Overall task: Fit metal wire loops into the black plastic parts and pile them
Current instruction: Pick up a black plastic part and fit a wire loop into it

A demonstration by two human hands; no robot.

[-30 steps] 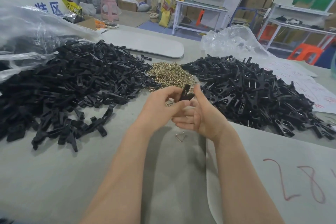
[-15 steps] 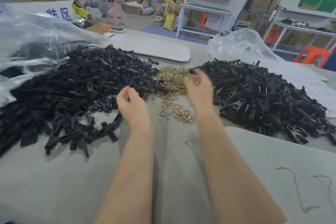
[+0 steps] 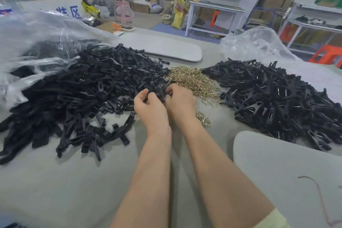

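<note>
Nearest, a grey pad (image 3: pixel 281 176) with a red scrawl lay on the desk (image 3: pixel 64 187) by the right forearm. Both arms reached forward and met at the near edge of the left pile (image 3: pixel 83 90) of loose black parts. The left hand (image 3: pixel 150 110) had its thumb and fingers curled round one black part (image 3: pixel 161 94). The right hand (image 3: pixel 181 102) was curled onto the same part from the other side. Whether it also pinched a wire I could not tell. A few stray loops (image 3: pixel 203 119) lay just beside the right wrist. Just beyond the hands sat the heap of brass wire loops (image 3: pixel 193 79). To its right was the pile of fitted parts (image 3: pixel 277 103), with a clear bag (image 3: pixel 257 42) behind.
</note>
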